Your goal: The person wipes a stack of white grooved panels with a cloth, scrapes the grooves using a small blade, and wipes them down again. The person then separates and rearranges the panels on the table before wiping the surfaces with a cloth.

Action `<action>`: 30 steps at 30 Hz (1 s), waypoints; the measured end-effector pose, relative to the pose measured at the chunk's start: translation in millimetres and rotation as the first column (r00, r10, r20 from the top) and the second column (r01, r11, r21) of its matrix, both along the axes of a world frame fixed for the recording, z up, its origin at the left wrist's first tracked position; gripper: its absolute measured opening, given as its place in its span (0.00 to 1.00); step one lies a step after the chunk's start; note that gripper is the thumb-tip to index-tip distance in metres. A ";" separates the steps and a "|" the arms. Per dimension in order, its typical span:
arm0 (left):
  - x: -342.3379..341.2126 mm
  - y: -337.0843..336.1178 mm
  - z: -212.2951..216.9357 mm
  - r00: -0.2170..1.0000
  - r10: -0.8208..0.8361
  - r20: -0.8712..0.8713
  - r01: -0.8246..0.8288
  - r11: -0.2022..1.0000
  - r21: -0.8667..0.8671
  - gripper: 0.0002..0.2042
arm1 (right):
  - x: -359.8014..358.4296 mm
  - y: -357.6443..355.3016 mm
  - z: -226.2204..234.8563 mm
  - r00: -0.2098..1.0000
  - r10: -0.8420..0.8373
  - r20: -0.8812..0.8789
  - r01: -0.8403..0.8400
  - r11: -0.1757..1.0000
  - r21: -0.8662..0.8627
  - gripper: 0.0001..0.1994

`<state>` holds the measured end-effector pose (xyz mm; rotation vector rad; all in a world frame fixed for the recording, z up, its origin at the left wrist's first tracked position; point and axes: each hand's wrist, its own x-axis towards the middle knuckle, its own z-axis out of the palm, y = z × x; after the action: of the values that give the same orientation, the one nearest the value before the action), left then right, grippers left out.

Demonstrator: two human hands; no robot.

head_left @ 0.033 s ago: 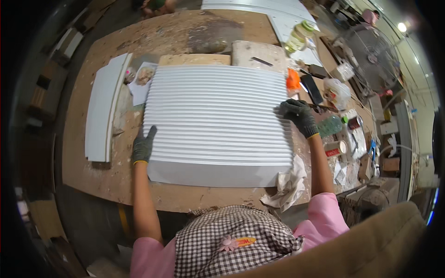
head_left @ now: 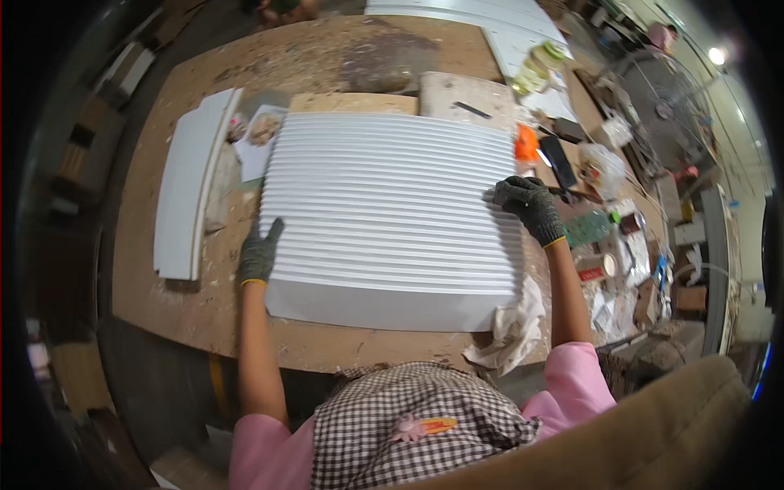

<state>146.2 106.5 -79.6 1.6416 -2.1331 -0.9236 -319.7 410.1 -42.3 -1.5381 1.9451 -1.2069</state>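
The left hand (head_left: 260, 251), gloved, lies flat with fingers spread on the near-left edge of the panel (head_left: 390, 212), pressing it down rather than gripping it. The right hand (head_left: 529, 206), also gloved, is curled at the panel's right edge, fingers bent together over the rim; whether it pinches the edge or a small tool cannot be told. The panel is a white ribbed sheet lying flat in the middle of the workbench (head_left: 188, 302), both hands at its ends and well apart. Its ribs run left to right, and that is also its long axis; a smooth unribbed strip faces the person along the near edge. Judging from this, the panel is already laid out and steadied, and whatever is being done at the right edge looks barely begun, since the ribbed face shows no marks or cuts. A rag (head_left: 513, 327) lies crumpled just beside the near-right corner. A narrow white board (head_left: 192, 184) lies near the left side, running near to far. Small clutter crowds the bench's right side, including an orange piece (head_left: 527, 145).
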 end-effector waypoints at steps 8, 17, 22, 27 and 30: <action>-10.3 5.7 13.3 0.987 -0.049 0.150 0.057 0.997 -0.051 0.43 | 201.2 -246.4 -11.7 0.865 0.103 -0.492 -0.189 0.973 -0.130 0.04; 12.9 0.3 4.1 0.998 -0.009 0.057 0.008 1.000 0.017 0.43 | 216.2 -255.7 -15.3 0.925 0.228 -0.303 -0.291 0.939 -0.182 0.07; 11.6 -4.6 11.5 0.990 -0.033 0.136 0.011 0.987 0.160 0.45 | 182.1 -193.6 4.0 0.852 0.040 -0.523 -0.123 0.984 -0.125 0.12; -4.7 -2.7 21.8 0.975 -0.095 0.199 0.061 0.983 0.171 0.44 | 239.1 -293.8 -33.7 0.985 0.126 -0.116 -0.133 0.989 -0.057 0.13; -3.8 -1.3 26.8 0.985 -0.076 0.156 0.045 0.980 0.194 0.43 | 292.4 -334.2 -17.9 0.894 -0.005 -0.449 -0.102 0.972 -0.214 0.14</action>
<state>142.4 105.3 -52.8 1.8079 -2.2744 -1.0753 -27.3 75.9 -60.2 -2.1328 2.0742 -1.1686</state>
